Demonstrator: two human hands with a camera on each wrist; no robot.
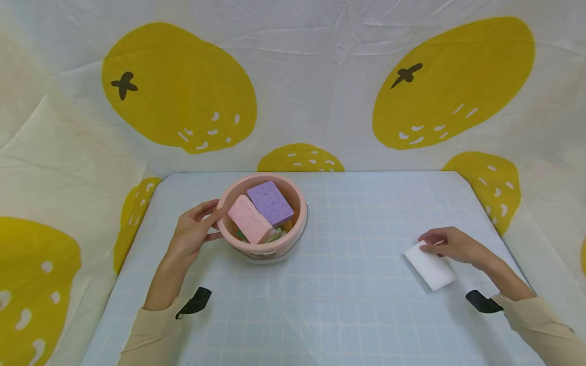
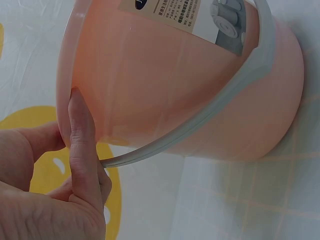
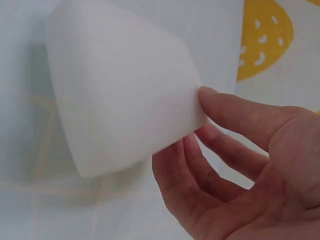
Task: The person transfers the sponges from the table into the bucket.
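A pink bucket stands left of centre on the table, with a purple sponge, a pink sponge and some greenish and yellow things lower down inside it. My left hand grips the bucket's rim at its left side, thumb on one side of the wall and fingers on the other, as the left wrist view shows. At the right, my right hand pinches a white sponge by one corner, thumb on top and fingers underneath. The white sponge slants over the table in the right wrist view.
A grey handle hangs down along the bucket's side, below a printed label. The table has a pale blue checked cover. Behind and beside it hangs a white sheet with yellow fruit prints.
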